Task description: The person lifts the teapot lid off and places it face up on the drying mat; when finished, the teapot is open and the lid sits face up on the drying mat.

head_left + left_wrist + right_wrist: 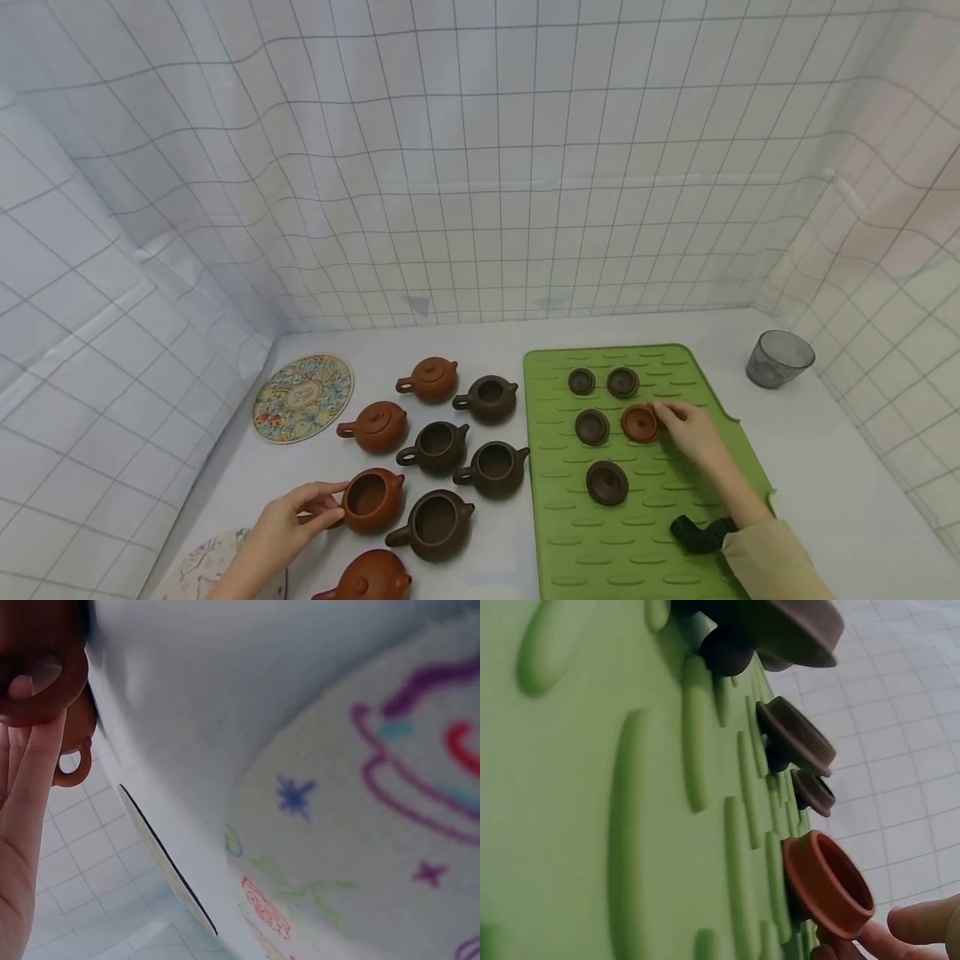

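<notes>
My left hand grips the handle of a lidless reddish-brown teapot on the white table. In the left wrist view, a fingertip shows inside the handle loop. Over on the green mat, my right hand holds the right rim of an orange-brown teapot lid lying with its hollow side up. The right wrist view shows this lid slightly tilted, with fingers under its rim. Several dark brown lids, including one dark lid, lie beside it, hollow side up.
Several lidless dark teapots stand left of the mat. Lidded reddish teapots stand left of these. A patterned round mat, a drawn-on disc, a grey glass and a black curved object are also around.
</notes>
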`<action>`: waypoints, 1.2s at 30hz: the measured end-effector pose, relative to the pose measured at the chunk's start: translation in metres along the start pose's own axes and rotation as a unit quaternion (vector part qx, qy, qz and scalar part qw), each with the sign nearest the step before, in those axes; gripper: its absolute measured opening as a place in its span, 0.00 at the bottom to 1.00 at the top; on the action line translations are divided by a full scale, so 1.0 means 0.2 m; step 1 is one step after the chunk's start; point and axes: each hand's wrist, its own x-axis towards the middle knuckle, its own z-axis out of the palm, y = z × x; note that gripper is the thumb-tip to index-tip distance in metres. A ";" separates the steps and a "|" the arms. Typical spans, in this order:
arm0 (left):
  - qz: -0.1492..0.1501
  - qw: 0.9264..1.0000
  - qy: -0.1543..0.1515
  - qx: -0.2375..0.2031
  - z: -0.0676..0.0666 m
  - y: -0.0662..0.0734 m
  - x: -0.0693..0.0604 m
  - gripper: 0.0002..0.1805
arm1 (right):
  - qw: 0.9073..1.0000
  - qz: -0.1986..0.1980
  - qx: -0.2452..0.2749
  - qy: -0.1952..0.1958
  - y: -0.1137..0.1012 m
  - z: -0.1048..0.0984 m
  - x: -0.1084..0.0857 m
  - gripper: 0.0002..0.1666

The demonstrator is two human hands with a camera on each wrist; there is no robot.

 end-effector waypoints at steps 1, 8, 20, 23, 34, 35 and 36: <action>0.006 1.000 0.006 0.000 0.00 0.00 0.00 0.17 | 1.000 -0.005 0.007 0.006 -0.01 0.00 -0.01 0.35; 0.075 0.995 0.067 0.019 -0.03 0.01 -0.06 0.18 | 0.995 -0.073 0.008 0.062 -0.15 -0.01 -0.12 0.27; 0.074 0.991 -0.096 -0.054 -0.01 -0.05 -0.27 0.14 | 0.962 -0.244 0.099 -0.072 -0.58 0.42 -0.34 0.11; 0.019 0.982 -0.165 -0.091 0.00 -0.10 -0.29 0.19 | 0.944 -0.279 0.115 -0.134 -0.67 0.56 -0.39 0.10; 0.065 0.973 -0.173 -0.137 0.03 -0.18 -0.32 0.18 | 0.869 -0.421 0.026 -0.258 -0.96 0.92 -0.51 0.10; 0.091 0.971 -0.168 -0.143 0.04 -0.18 -0.33 0.16 | 0.864 -0.433 0.009 -0.258 -0.98 0.94 -0.52 0.10; 0.122 0.968 -0.159 -0.149 0.04 -0.18 -0.34 0.15 | 0.859 -0.443 -0.009 -0.256 -1.00 0.96 -0.52 0.10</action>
